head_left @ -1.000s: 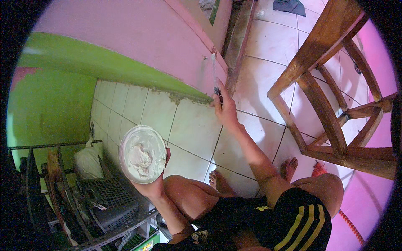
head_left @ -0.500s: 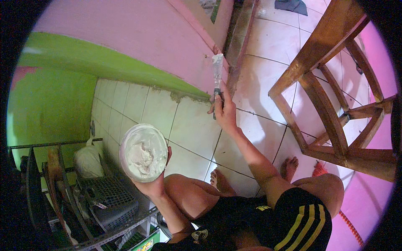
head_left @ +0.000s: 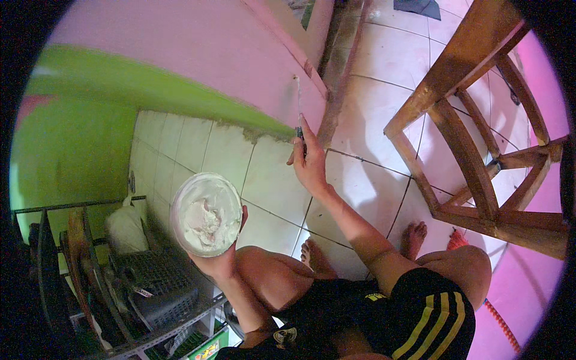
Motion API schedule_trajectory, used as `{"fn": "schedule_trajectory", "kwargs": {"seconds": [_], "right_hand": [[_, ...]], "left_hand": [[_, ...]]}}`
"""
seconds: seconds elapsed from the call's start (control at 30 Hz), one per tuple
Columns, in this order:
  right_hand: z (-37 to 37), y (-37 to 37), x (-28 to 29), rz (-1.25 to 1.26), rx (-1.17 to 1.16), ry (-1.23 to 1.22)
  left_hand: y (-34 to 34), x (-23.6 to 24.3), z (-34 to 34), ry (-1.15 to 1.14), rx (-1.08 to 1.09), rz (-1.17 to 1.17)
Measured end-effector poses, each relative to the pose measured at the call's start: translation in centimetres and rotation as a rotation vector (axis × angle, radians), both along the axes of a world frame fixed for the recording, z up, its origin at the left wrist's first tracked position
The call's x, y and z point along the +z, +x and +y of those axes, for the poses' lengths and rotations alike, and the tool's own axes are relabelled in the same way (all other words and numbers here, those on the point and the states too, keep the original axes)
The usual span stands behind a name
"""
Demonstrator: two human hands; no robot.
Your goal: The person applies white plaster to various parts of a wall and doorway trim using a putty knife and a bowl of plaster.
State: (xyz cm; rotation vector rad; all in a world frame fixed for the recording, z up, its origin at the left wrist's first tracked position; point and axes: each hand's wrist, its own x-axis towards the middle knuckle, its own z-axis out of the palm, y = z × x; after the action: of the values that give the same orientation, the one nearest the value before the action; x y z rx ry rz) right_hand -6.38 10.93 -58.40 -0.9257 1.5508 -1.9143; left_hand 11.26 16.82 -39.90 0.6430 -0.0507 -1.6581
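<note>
My left hand (head_left: 221,264) is closed around the underside and side of a round whitish tub (head_left: 230,201). White paste (head_left: 205,225), like wall filler, lies inside it with a rough, scooped surface. In my right hand (head_left: 311,168) is a putty knife (head_left: 299,101), gripped by its dark handle. Its blade is turned edge-on, so it shows as a thin line pointing away from me. The tip is by a small dark spot on the pink wall (head_left: 240,66), close to the wall's right-hand corner. Whether it touches the wall I cannot tell.
A wooden chair frame (head_left: 447,129) lies on the tiled floor (head_left: 270,180) at right. At lower left a metal rack (head_left: 144,341) holds a dark plastic basket (head_left: 165,294) and a white bag (head_left: 126,230). Grey cloth (head_left: 418,7) lies at the far end.
My right hand has moved slightly left and turned the putty knife, so its blade went from flat-facing to edge-on. The tub has barely shifted.
</note>
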Motion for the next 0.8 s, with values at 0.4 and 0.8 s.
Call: {"fn": "schedule_trajectory", "kwargs": {"seconds": [0.4,0.8], "right_hand": [[7.0,-3.0,13.8,-0.026,0.767,-0.002],[6.0,-9.9,15.1,0.355,1.259,0.366]], "left_hand": [[3.9,-1.7,-1.1,-0.242,-0.127,0.225],[3.1,-2.3,-0.4,-0.251,-0.26,0.157]]}}
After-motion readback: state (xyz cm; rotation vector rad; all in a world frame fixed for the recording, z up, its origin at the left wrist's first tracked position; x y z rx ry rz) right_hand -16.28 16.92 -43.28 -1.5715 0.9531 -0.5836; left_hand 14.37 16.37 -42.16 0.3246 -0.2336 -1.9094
